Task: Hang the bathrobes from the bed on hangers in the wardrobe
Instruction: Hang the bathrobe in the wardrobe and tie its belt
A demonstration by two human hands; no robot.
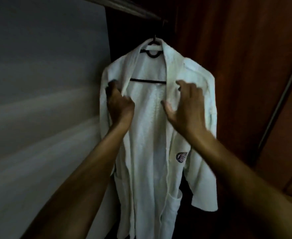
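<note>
A white bathrobe [147, 138] hangs on a black hanger [148, 81] from the wardrobe rail [129, 9]. It falls open at the front and carries a dark emblem [181, 156] on the chest. My left hand [119, 102] is closed on the robe's left lapel, just below the shoulder. My right hand [184, 106] hovers at the right lapel, fingers spread and curled with nothing in them. The hanger's crossbar shows between the lapels.
A pale grey panel [43, 100] fills the left side. Reddish-brown wooden wardrobe walls [236, 57] stand behind and to the right of the robe, with a metal strip [283, 94] running down the right panel. The interior is dim.
</note>
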